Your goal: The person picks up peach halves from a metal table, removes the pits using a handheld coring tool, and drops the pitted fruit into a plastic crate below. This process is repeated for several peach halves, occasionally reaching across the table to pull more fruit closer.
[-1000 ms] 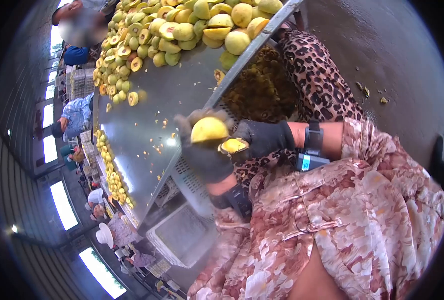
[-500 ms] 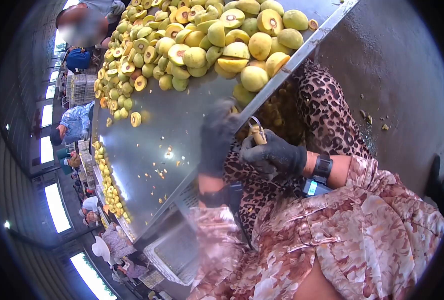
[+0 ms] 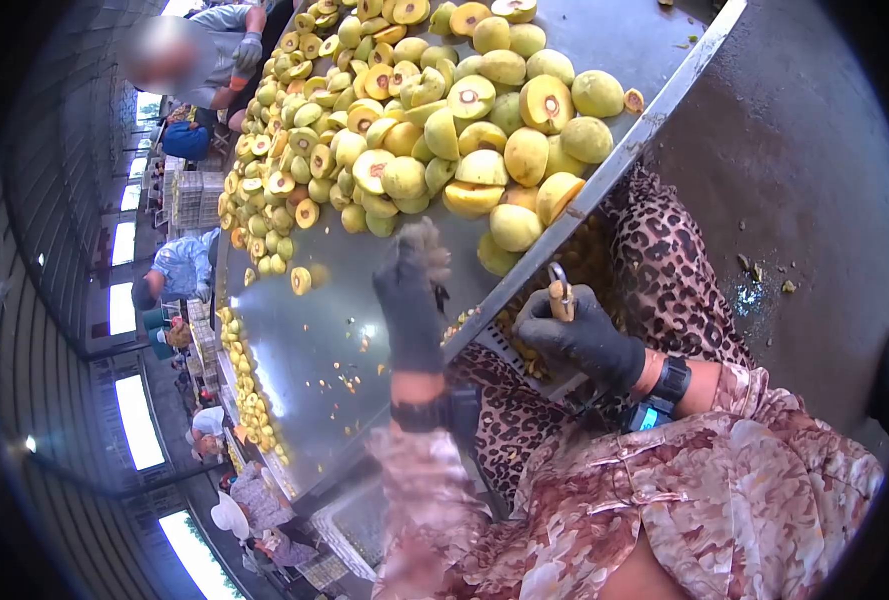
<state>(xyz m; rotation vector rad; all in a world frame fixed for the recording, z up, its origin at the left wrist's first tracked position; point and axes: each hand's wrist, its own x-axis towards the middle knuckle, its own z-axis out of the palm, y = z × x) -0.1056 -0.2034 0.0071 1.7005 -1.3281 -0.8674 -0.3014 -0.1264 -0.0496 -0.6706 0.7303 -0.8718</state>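
My right hand (image 3: 587, 338), in a dark glove, is closed round the wooden handle of a pitting tool (image 3: 562, 300). The tool's metal loop points up beside the table's raised edge. My left hand (image 3: 412, 300), also gloved, reaches over the metal table (image 3: 335, 270), just below the heap of halved yellow-green fruit (image 3: 405, 178). Motion smears its fingers, and I cannot tell whether they hold anything. Cut halves show brown centres. Below the table edge, between my legs, a container with fruit pieces (image 3: 582, 250) is partly hidden.
Smaller fruit pieces (image 3: 250, 385) line the table's far side, and scraps dot its surface. A pale crate (image 3: 350, 525) stands at the lower left. Co-workers (image 3: 183, 265) are along the far side; one gloved person (image 3: 230, 55) is at the heap. Wet floor (image 3: 785, 200) lies to the right.
My left hand has moved from the table edge out over the table, near the heap. The right hand still grips the tool, now turned more upright. The whole view has shifted slightly.
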